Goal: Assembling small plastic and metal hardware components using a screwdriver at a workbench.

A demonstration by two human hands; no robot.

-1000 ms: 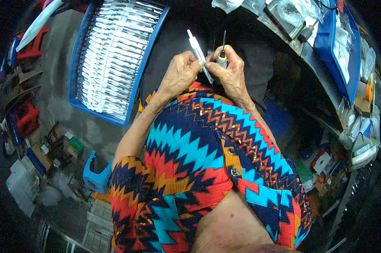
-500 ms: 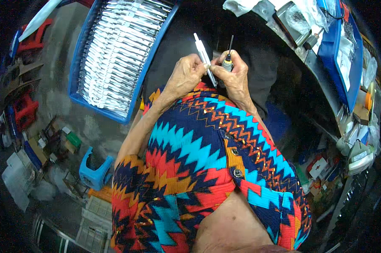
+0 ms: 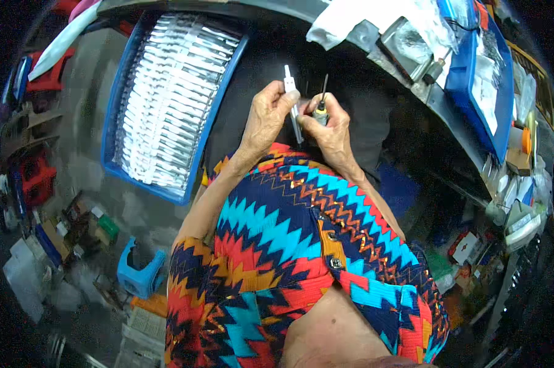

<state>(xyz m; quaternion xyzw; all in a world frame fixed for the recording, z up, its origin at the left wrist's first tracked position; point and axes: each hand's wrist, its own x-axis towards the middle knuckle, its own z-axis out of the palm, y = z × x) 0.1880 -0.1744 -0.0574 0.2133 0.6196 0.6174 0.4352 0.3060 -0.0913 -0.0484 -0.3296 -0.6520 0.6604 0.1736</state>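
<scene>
1. Hands meet close together, over the dark lap. Left hand [image 3: 266,119] is closed around a slim white plastic stick [image 3: 292,101]; its long axis runs up and away from the grip, top end free.
2. Right hand [image 3: 332,126] is closed on a small tool with a yellowish body [image 3: 320,113], its thin dark metal tip pointing upward.
3. Tool lies just right of the stick, nearly parallel; contact cannot be told.
4. Blue tray [image 3: 114,110] of shiny silver packets [image 3: 166,104] sits well left of both grips, nearer the left hand.

Left hand [image 3: 266,116] gripped slim white plastic stick [image 3: 292,98]; right hand [image 3: 330,126], touching it, pinched thin dark-tipped tool [image 3: 321,101].
</scene>
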